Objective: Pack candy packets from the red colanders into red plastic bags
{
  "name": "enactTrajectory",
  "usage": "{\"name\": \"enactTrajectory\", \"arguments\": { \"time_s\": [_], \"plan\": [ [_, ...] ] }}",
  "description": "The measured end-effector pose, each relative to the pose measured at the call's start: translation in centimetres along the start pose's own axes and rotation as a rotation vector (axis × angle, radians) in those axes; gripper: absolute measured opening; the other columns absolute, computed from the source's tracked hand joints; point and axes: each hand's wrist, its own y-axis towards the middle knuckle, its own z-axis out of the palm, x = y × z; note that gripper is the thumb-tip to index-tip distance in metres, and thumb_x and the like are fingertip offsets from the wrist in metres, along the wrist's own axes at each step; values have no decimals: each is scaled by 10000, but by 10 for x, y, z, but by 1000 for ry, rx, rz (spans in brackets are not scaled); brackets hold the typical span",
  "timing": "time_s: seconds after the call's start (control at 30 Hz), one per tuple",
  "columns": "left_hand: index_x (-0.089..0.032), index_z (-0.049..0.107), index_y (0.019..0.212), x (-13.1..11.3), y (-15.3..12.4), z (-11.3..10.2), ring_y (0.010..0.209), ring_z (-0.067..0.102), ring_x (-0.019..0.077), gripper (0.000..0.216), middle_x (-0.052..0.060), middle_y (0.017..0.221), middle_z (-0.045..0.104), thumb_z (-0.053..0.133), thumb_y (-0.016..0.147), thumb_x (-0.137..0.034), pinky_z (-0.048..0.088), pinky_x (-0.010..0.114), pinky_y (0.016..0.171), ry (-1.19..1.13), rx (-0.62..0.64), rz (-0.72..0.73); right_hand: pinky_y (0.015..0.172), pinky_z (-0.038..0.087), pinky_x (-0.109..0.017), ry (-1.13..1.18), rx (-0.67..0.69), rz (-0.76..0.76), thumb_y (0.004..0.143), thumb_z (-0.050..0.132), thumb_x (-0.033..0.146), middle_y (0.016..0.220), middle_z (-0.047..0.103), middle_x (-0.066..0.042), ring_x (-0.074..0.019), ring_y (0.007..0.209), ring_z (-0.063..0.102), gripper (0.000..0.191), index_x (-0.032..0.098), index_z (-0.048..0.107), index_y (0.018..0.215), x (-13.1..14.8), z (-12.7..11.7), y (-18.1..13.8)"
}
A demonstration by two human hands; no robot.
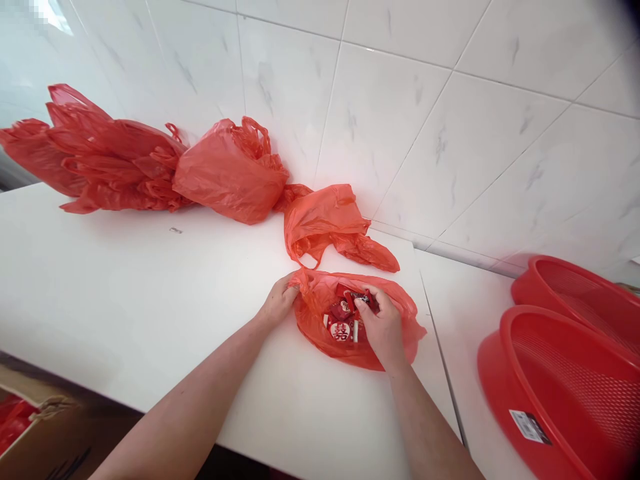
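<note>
An open red plastic bag (400, 320) lies on the white table (125, 300) in front of me. My left hand (279, 301) pinches the bag's left rim, fingers closed on the plastic. My right hand (383, 323) is inside the bag's mouth, fingers closed on a small red wrapped item (361, 298). Under that hand, in the bag, lie red packets (342, 320), one with a white round mark.
Several filled or crumpled red bags (230, 170) lie along the white tiled wall at the back, one loose bag (325, 220) just behind the open one. Two red mesh baskets (565, 387) stand at the right. A cardboard box (40, 440) sits below the table's left front edge.
</note>
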Motion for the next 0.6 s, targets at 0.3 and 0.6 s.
{"name": "enactTrajectory", "arguments": {
  "time_s": [0.3, 0.6],
  "plan": [
    [-167, 626, 1031, -5, -1, 0, 1061, 591, 277, 354, 71, 1123, 658, 407, 879, -400, 472, 383, 912, -7, 9, -30, 781, 497, -349, 11, -14, 2, 833, 548, 311, 945, 658, -37, -203, 874, 612, 113, 217, 569, 891, -3, 8, -4],
    [-155, 620, 1050, -3, 0, 0, 1051, 593, 262, 371, 78, 1120, 659, 372, 893, -383, 470, 377, 919, 22, 15, 3, 839, 487, -334, 76, 102, -161, 824, 537, 256, 1035, 637, -51, -187, 965, 596, 107, 218, 556, 922, 3, 18, -12]
  ]
}}
